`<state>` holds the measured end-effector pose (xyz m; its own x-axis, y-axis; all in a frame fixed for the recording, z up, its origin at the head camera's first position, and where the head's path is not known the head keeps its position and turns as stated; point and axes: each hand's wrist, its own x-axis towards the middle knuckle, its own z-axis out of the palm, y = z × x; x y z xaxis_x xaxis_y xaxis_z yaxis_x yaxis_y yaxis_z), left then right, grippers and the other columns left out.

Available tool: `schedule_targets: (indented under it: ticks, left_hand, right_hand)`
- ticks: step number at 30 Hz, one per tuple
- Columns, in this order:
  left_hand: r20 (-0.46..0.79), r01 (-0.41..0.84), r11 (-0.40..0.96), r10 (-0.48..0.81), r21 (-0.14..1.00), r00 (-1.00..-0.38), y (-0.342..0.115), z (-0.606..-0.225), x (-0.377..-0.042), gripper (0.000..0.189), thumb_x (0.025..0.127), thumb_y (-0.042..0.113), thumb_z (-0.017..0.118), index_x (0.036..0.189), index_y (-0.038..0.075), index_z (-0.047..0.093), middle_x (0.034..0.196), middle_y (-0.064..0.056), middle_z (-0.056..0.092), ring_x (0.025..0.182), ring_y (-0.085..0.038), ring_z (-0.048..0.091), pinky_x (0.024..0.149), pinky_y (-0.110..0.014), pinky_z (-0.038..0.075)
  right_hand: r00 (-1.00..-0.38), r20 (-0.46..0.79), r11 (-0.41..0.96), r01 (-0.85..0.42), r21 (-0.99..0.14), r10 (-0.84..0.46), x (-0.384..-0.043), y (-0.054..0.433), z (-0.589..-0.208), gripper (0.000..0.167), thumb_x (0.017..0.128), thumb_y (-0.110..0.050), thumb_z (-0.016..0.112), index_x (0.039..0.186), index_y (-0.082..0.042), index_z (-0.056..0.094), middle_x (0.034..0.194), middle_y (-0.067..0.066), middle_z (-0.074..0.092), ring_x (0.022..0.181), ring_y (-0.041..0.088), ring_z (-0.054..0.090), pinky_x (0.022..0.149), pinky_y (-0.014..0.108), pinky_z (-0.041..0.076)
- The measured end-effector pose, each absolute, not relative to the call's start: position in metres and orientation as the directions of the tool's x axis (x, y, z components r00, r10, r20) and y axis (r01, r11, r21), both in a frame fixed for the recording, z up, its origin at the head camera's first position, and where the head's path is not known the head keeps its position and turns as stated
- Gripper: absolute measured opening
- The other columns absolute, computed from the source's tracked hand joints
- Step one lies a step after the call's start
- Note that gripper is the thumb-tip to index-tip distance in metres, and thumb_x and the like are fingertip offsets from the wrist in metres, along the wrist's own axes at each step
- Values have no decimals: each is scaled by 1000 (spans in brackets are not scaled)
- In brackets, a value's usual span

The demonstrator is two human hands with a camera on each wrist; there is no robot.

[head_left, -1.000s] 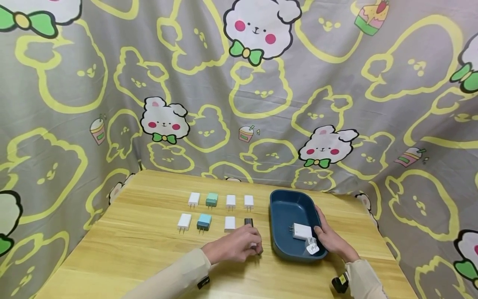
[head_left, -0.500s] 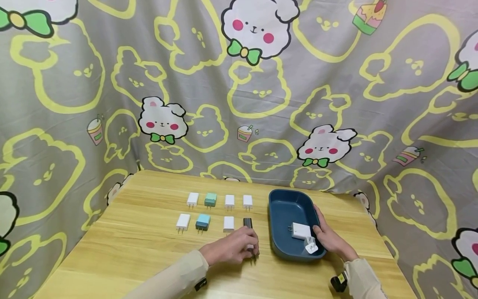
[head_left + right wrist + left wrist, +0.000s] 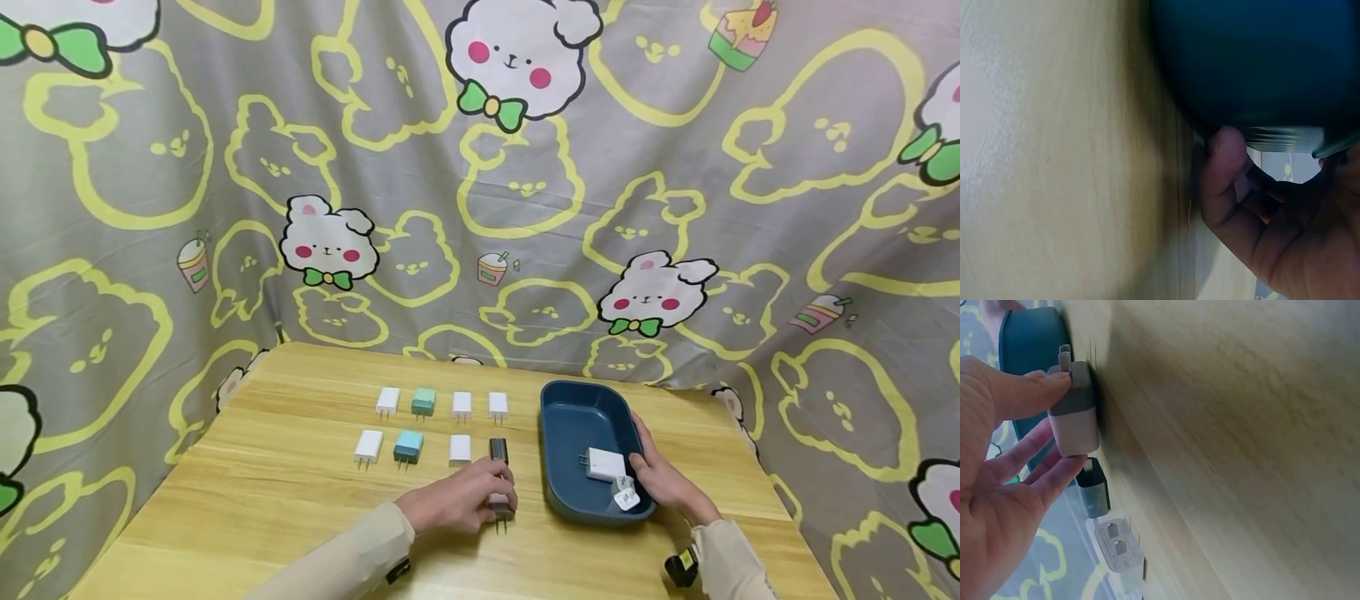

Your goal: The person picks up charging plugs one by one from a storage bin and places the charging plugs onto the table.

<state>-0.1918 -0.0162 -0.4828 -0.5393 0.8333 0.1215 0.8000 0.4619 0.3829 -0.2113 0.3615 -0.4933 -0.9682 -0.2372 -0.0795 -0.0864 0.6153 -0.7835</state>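
Note:
My left hand (image 3: 459, 498) pinches a two-tone wall charger (image 3: 1074, 428), dark grey at its prong end and pale at the other, between thumb and fingertips. In the head view its prongs point toward me, close over the table, just in front of a black charger (image 3: 498, 449). My right hand (image 3: 666, 478) grips the right side of a dark blue plastic box (image 3: 577, 425), thumb at the rim and fingers against the outer wall. Inside the box lie a white charger (image 3: 605, 464) and a smaller white plug (image 3: 626, 494).
Left of the box, chargers stand in two rows on the wooden table (image 3: 300, 500). The back row has white ones and a mint green charger (image 3: 423, 401); the front row includes a blue charger (image 3: 408, 447) and a white charger (image 3: 460, 450). A patterned curtain (image 3: 420, 183) hangs behind.
My left hand has shifted slightly left with the two-tone charger, whose prongs now show beyond the fingers. The right hand and the box stay in place.

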Motion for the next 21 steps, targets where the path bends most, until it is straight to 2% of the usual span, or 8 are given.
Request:
schedule_targets:
  ticks: [1,3,6,9,11,15,18,21]
  left_hand:
    - [119,801,463,834,378,-538,-16,-483,-192,38,80,0,75,109,24,75,126,2,62,118,-13,55,106,-28,47]
    - [114,803,467,835,370,-539,-15,-483,-192,39,79,-1,75,108,24,75,127,1,62,118,-14,55,107,-29,47]
    - [103,806,472,838,358,-536,-14,-483,-192,40,78,-3,74,107,24,75,127,2,62,118,-13,55,107,-29,47]
    - [101,810,468,842,354,-530,-14,-483,-192,41,78,-5,72,107,24,74,125,3,61,117,-13,56,105,-28,47]
    - [106,814,462,844,352,-525,-14,-483,-192,42,78,-6,71,107,24,74,124,3,61,116,-12,56,104,-28,48]
    - [103,817,465,845,341,-524,-12,-481,-191,41,79,-6,70,107,23,74,123,3,62,115,-12,56,105,-28,47]
    - [84,815,473,846,334,-526,-11,-478,-191,41,78,-6,70,107,23,74,123,3,62,116,-12,56,106,-27,47]
    - [62,811,485,845,326,-530,-11,-473,-190,41,78,-3,72,109,23,74,126,2,63,118,-13,56,106,-27,47]
  right_hand:
    - [-969,-74,612,-90,-785,-236,-211,362,-493,71,106,-2,34,163,-9,-9,167,31,-8,152,56,-3,122,66,3]
    - [-970,-61,609,-99,-787,-236,-210,362,-494,71,106,-2,35,163,-10,-7,167,31,-7,152,55,-2,128,42,4]
    - [-970,-45,606,-113,-788,-240,-209,363,-494,70,106,-2,35,163,-9,-7,167,31,-7,152,55,-1,114,7,5]
    - [-970,-43,606,-116,-787,-241,-208,363,-494,70,106,-2,35,163,-9,-7,167,32,-7,151,55,-1,106,0,4]
    - [-969,-55,608,-106,-787,-240,-208,363,-494,71,107,-3,35,163,-9,-7,167,31,-7,152,55,-2,112,6,4]
    - [-969,-68,614,-97,-783,-239,-209,363,-493,71,107,-3,35,163,-9,-8,167,31,-8,152,55,-2,125,30,5]
    - [-969,-72,620,-93,-779,-236,-209,363,-493,71,107,-3,35,163,-9,-8,167,31,-8,152,55,-2,125,52,6]
    - [-970,-73,626,-92,-775,-233,-209,362,-493,71,106,-3,36,163,-8,-7,167,31,-7,152,55,-1,124,57,7]
